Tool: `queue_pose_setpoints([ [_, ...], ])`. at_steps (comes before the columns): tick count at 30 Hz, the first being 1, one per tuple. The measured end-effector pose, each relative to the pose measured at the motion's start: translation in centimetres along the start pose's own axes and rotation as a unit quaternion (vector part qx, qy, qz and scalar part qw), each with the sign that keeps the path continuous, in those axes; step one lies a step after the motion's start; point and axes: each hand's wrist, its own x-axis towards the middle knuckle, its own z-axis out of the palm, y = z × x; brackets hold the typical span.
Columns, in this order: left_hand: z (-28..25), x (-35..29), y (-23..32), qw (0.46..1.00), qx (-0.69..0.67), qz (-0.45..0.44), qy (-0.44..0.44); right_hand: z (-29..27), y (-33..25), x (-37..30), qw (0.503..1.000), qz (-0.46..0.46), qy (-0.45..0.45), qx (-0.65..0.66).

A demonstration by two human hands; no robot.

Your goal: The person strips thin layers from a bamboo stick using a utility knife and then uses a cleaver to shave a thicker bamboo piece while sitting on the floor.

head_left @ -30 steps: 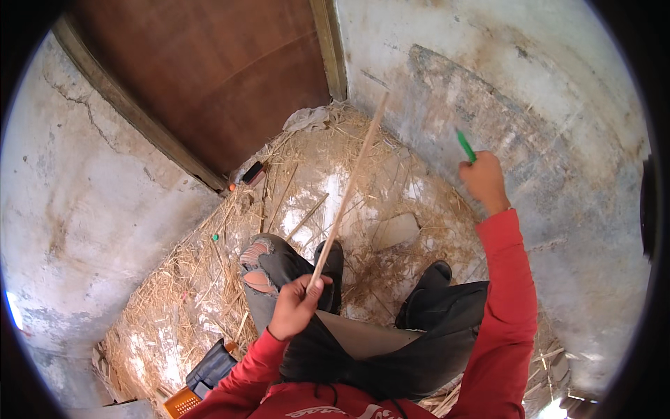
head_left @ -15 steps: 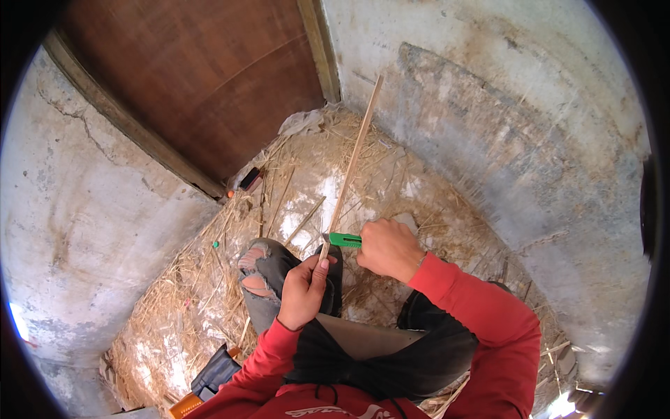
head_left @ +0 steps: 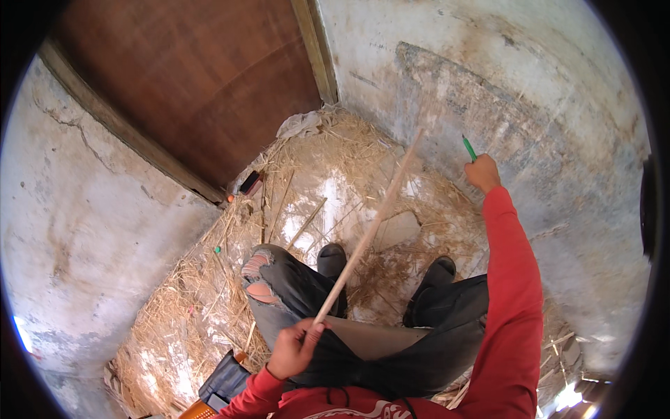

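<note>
straw-strewn floor (head_left: 335,187) beneath. pale wooden strip (head_left: 370,234): slants from near left toward far right, above floor. left hand (head_left: 293,349): pinching strip's near end. right hand (head_left: 483,173), to the right: closed around green cutter (head_left: 469,147), tip pointing far, well apart from strip.

The knife (head_left: 470,148) at two o'clock is bright green; the wooden strip (head_left: 370,234) is plain pale tan. At six o'clock the sweatshirt (head_left: 296,401) is red with a white print, above dark grey trousers (head_left: 419,356) fading paler at one knee. The shoes (head_left: 331,258) are black. Straw (head_left: 174,307) makes a golden-yellow tangle over white blotches. Toward eleven o'clock the door (head_left: 195,77) is reddish brown; at two, the off-white wall (head_left: 558,77) carries mottled grey-brown staining. A black bag (head_left: 225,377) lies at seven.
</note>
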Motion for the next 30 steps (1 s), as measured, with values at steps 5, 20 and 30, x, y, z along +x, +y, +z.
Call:
queue_pose_setpoints([
  [5, -1.0, 0.7, -0.3, 0.999, -0.005, 0.033, -0.005, -1.9, -4.2, -3.3, 0.924, -0.059, -0.061, 0.373],
  [20, -0.4, 0.7, 0.7, 0.913, -0.365, -0.117, -0.138, -4.7, -12.6, -12.4, 0.744, -0.185, -0.374, 0.523],
  [30, -0.8, 0.5, 0.4, 0.909, -0.369, -0.124, -0.151, -4.6, -11.5, -11.1, 0.75, -0.136, -0.234, 0.603],
])
